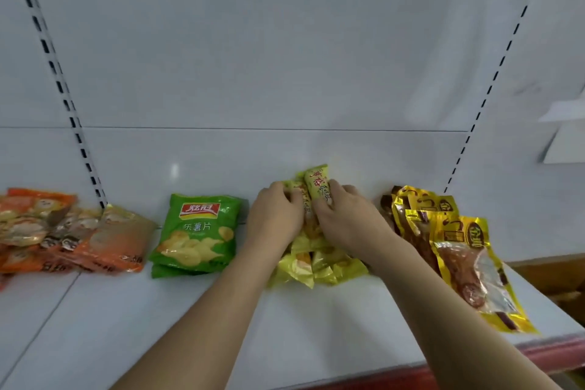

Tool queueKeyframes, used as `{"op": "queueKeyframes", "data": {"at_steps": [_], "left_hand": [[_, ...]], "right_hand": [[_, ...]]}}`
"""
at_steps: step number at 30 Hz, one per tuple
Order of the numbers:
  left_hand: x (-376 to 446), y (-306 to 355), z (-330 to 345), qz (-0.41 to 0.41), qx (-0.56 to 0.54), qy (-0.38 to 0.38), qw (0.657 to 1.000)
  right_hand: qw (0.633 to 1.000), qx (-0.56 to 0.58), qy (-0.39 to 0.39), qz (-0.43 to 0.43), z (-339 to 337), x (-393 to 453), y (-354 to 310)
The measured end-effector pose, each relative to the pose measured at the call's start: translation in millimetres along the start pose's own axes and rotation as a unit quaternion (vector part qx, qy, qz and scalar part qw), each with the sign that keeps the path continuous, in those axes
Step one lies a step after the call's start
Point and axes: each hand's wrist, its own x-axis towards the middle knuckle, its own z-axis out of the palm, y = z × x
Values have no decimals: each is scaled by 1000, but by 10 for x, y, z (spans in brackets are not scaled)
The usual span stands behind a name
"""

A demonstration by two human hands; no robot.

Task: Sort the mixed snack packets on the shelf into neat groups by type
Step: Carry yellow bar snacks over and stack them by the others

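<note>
Yellow-green small packets (316, 260) lie heaped at the middle of the white shelf (126, 326), close to its back panel (285, 57). Both hands work at the top of this heap: the left hand (277, 215) has its fingers curled round one upright packet, and the right hand (345, 218) grips another upright packet (317, 182) just beside it, the two touching. To the left, apart from the heap, rest stacked green crisp bags (194, 236). Farther left sprawls a pile of orange packets (69, 231). On the right, near the heap, overlap gold packets (456, 247) with clear windows, reaching the shelf's front edge.
</note>
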Motion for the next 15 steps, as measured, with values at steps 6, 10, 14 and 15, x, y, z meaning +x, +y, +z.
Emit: {"op": "queueKeyframes", "data": {"at_steps": [6,10,14,15], "left_hand": [[-102,4,-100,33,20,31,999],[-293,-14,-279,90,51,108,989],[-457,-163,-583,111,105,126,980],[-496,-218,-671,113,120,131,978]], "right_hand": [[999,0,39,-33,-171,9,30],[992,-31,87,-91,-170,-1,-57],[980,-87,121,-132,-18,-122,-267],[976,-101,124,-145,26,-171,-342]]}}
